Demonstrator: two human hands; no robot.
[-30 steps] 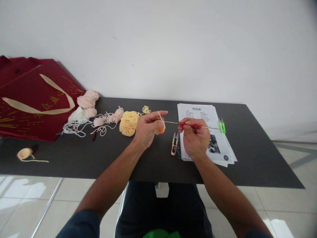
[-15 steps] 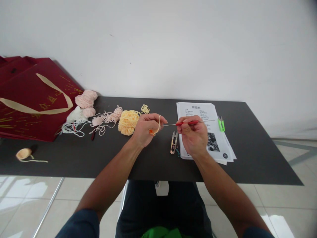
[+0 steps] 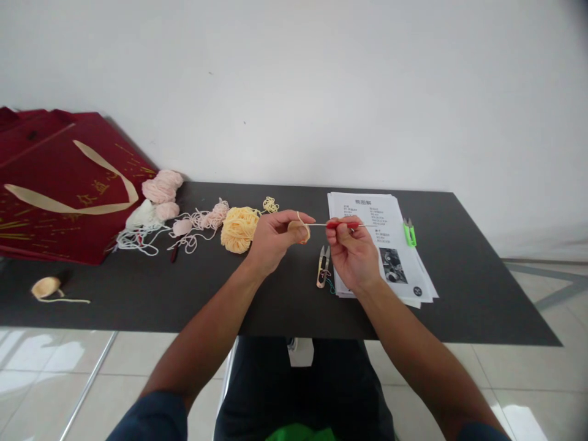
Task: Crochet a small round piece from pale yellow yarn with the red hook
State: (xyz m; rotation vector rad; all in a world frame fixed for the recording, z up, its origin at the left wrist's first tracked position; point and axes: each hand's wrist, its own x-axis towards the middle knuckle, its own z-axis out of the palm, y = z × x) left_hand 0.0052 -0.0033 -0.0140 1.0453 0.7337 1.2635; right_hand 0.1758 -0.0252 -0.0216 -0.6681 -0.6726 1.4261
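My left hand (image 3: 275, 239) pinches a small yellow crochet piece (image 3: 303, 233) between thumb and fingers, with a strand of yellow yarn looped over the forefinger. My right hand (image 3: 353, 248) grips a crochet hook (image 3: 343, 225) by its red handle. The hook's thin metal shaft reaches left to the crochet piece; its tip is too small to make out there. Just left of my left hand lies a ball of yellow yarn (image 3: 239, 229). Below the gap between my hands is a pair of thread snips (image 3: 322, 267).
Printed sheets (image 3: 407, 245) lie under and beyond my right hand, with green snips (image 3: 409, 233) at their right edge. Pink yarn (image 3: 162, 186) and white yarn (image 3: 140, 215) sit beside dark red bags (image 3: 55, 177). A small crocheted cup shape (image 3: 46, 286) rests at far left.
The left thumb has moved onto the crochet piece, which now shows more beside the fingertips. My right hand and the hook have shifted slightly left. The view has tilted a little.
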